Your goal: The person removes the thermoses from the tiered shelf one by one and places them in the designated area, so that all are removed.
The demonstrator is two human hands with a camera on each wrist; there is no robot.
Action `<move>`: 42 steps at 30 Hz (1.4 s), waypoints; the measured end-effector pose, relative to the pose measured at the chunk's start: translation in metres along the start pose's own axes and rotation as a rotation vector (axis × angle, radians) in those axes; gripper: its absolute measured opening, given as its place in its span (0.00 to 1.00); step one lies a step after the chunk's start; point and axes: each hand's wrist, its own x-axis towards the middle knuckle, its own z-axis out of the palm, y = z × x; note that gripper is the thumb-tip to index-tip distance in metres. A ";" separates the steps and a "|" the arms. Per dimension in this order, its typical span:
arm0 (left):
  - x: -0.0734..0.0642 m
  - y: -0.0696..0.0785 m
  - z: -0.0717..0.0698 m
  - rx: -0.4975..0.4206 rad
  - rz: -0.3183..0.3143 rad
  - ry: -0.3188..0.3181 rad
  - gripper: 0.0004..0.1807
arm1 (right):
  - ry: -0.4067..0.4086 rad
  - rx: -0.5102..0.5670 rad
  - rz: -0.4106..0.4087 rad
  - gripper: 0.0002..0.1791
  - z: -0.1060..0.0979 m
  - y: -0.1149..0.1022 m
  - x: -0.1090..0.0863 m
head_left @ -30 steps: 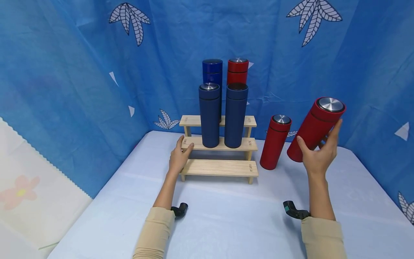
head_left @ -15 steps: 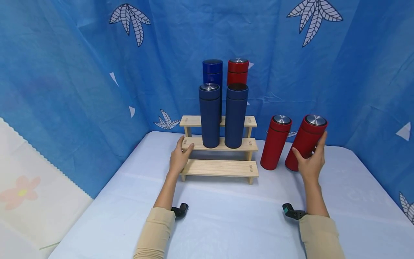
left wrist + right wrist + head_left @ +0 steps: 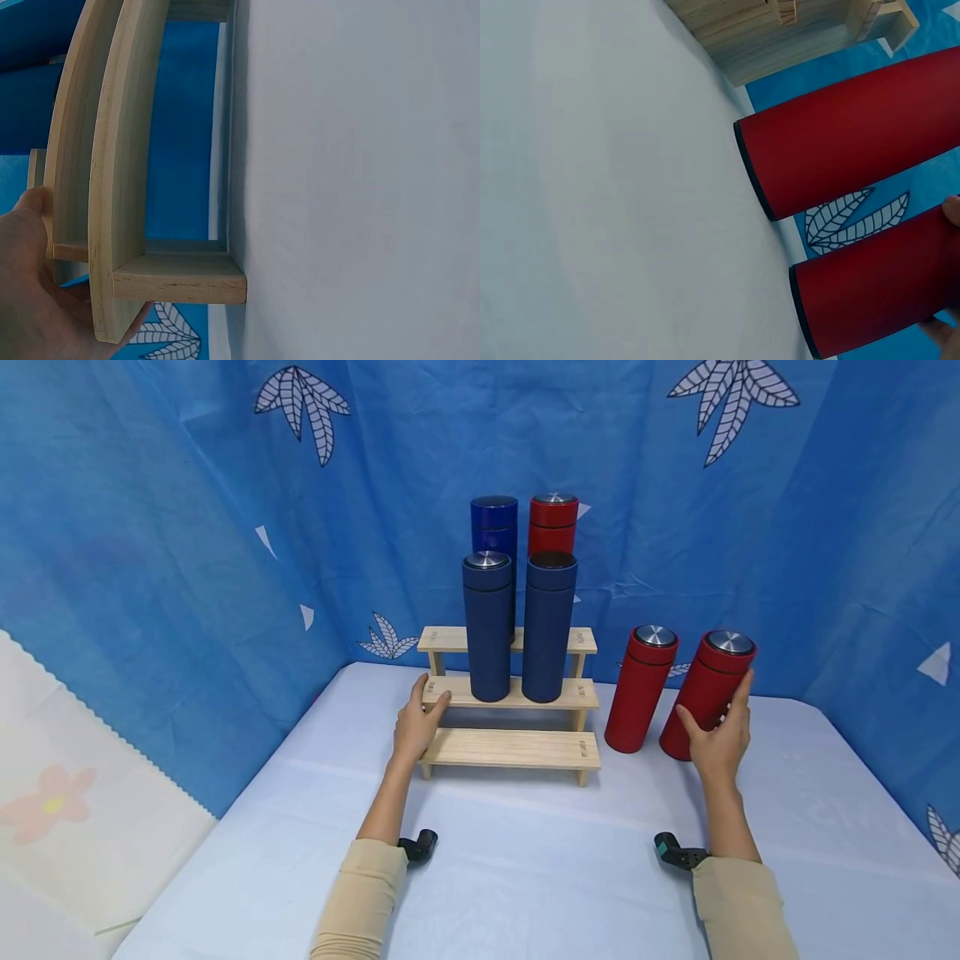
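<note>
My left hand (image 3: 415, 728) grips the left end of a three-step wooden display rack (image 3: 504, 748), thumb on the middle shelf's edge in the left wrist view. My right hand (image 3: 720, 740) holds a red thermos bottle (image 3: 703, 697) around its side, at the right of the table. That bottle stands on the white cloth, its silver lid facing up. Just left of it stands a second red thermos bottle (image 3: 641, 693). Two dark blue thermos bottles (image 3: 487, 631) are on the rack's middle shelf. A glossy blue thermos bottle (image 3: 495, 527) and a red thermos bottle (image 3: 552, 525) stand behind, on the top shelf.
A white cloth covers the table (image 3: 540, 877). Behind it hangs a blue curtain (image 3: 420, 460) with white leaf prints, wrapping round both sides. A pale cloth (image 3: 67, 860) with a flower print is at the lower left.
My right hand has lowered the tilted red thermos bottle down and leftward onto the table, beside the other red one. The left hand stays on the rack.
</note>
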 end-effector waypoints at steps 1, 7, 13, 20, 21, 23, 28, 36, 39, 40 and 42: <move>0.000 0.000 0.000 0.000 0.001 0.000 0.41 | -0.002 -0.006 0.003 0.53 0.000 0.000 0.000; 0.000 0.000 0.000 -0.004 0.002 -0.001 0.41 | -0.009 -0.032 0.016 0.53 -0.001 0.000 0.000; 0.000 0.000 0.001 -0.002 -0.001 0.003 0.41 | -0.012 -0.036 0.043 0.53 -0.003 -0.005 0.000; 0.000 -0.001 0.002 -0.004 0.007 -0.002 0.41 | 0.055 0.025 0.106 0.49 -0.009 -0.025 0.005; -0.001 -0.001 0.002 -0.005 0.007 -0.002 0.41 | 0.074 0.026 0.101 0.48 -0.010 -0.029 0.006; -0.001 -0.002 0.002 -0.009 0.010 -0.001 0.41 | 0.119 0.014 0.101 0.46 -0.011 -0.040 0.009; -0.002 -0.002 0.000 -0.008 0.013 0.000 0.41 | 0.238 0.007 0.041 0.40 -0.009 -0.082 0.010; -0.002 -0.002 0.000 0.001 0.003 -0.002 0.42 | 0.036 0.069 -0.157 0.31 0.018 -0.139 -0.009; -0.002 -0.002 0.000 0.004 0.003 -0.002 0.42 | -0.128 0.058 -0.178 0.27 0.033 -0.152 -0.015; -0.002 -0.002 0.000 0.004 0.003 -0.002 0.42 | -0.174 0.055 -0.177 0.27 0.038 -0.155 -0.017; -0.001 -0.001 0.000 0.003 0.003 -0.002 0.42 | -0.233 0.060 -0.180 0.26 0.048 -0.161 -0.021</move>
